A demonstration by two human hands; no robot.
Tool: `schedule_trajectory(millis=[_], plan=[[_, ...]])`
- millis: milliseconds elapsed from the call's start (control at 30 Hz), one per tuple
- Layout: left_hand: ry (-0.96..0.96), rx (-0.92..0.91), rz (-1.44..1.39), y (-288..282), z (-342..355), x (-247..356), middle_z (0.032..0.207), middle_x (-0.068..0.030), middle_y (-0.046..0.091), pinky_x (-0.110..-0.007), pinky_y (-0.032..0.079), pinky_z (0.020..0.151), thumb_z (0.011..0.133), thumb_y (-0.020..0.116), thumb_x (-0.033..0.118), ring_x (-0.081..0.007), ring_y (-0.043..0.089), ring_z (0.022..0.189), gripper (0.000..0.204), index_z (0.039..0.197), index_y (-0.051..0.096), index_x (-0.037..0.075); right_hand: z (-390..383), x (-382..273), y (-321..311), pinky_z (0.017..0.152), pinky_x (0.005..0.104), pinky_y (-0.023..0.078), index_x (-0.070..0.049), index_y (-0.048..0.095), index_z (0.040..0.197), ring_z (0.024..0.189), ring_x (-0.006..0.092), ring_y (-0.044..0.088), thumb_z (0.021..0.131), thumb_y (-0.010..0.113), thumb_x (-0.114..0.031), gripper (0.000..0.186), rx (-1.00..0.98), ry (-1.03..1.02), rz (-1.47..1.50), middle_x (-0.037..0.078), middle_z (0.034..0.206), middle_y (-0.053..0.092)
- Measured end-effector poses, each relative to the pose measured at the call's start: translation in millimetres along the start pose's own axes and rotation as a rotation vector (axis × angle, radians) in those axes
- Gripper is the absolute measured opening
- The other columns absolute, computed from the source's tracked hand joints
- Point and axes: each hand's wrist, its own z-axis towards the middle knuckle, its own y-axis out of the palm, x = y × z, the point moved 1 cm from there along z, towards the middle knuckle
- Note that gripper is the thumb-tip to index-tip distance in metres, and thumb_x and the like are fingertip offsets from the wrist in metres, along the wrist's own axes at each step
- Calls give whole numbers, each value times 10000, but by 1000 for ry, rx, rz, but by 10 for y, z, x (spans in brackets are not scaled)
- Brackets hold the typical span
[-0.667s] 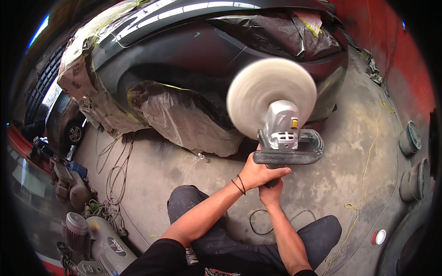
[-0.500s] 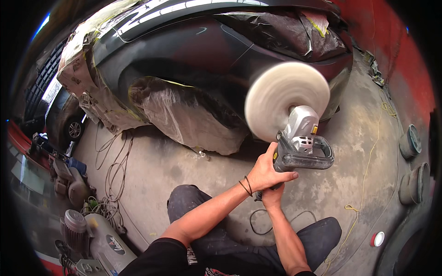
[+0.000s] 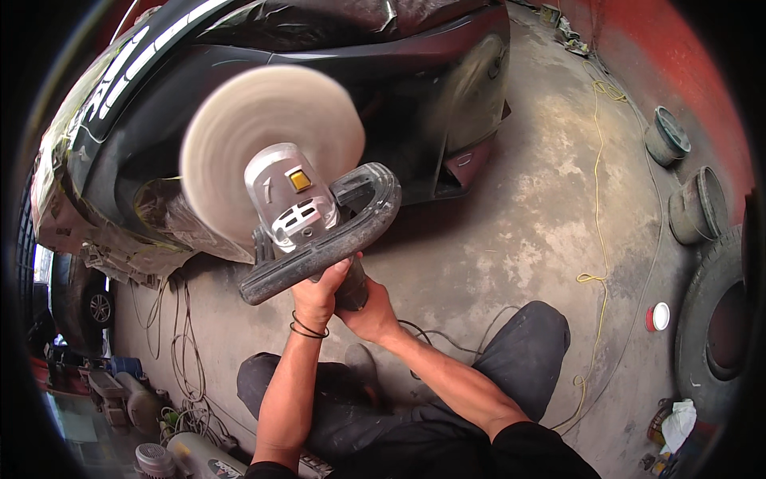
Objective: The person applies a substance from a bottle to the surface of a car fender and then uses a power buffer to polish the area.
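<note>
Both of my hands are closed round a grey and black power polisher (image 3: 281,188) with a yellow button. My left hand (image 3: 317,297), with dark bands on its wrist, grips the body just below the looped black handle (image 3: 343,231). My right hand (image 3: 372,315) is wrapped round the rear grip, lower and to the right. At the tool's front, the large pale round polishing pad (image 3: 219,128) is smeared as if spinning. It overlaps the dark car body panel (image 3: 383,88); I cannot tell whether it touches.
Masking paper and plastic film (image 3: 76,215) cover parts of the car. Loose cables (image 3: 183,343) lie on the concrete at left, a yellow cord (image 3: 602,239) at right. Two buckets (image 3: 694,209), a tyre (image 3: 702,319) and a red-and-white lid (image 3: 658,317) stand or lie along the right.
The polisher and both hands have moved left across the panel, and the tool has turned to face more leftward. My view has shifted toward the right, showing more of the tyre.
</note>
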Motion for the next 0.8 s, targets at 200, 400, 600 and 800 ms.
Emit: schedule_trajectory(millis=[200,400,600,800], plan=[[-86,-141,300,188,123,-138,1113,-97,803,-343,599,903,887,861,111,-188,752,1001,350,1193,760,-24,-26,131,-121,941,372,591,-21,671,1306,1099,191,757,875,882,-158,499,86,-45,122,113,1138,800],[-104,-287,415,502,220,-112,1189,-115,774,-365,574,1004,737,983,260,-179,718,1070,856,1434,576,-24,-159,495,-139,864,343,590,-12,688,1224,1034,161,733,886,875,-124,402,148,-40,364,52,1081,772],[-291,-256,421,403,-304,-623,1185,-133,752,-389,576,999,727,953,265,-216,716,1084,781,1355,594,-29,-861,927,-100,648,330,556,-45,711,961,702,151,695,911,781,-78,92,94,245,536,33,771,710],[-358,-239,592,454,-359,-697,1065,-194,757,-416,607,894,712,964,337,-266,750,964,735,1217,590,-44,-1004,820,-20,682,348,563,-56,677,1025,702,176,664,927,717,-87,110,39,277,727,54,801,674]])
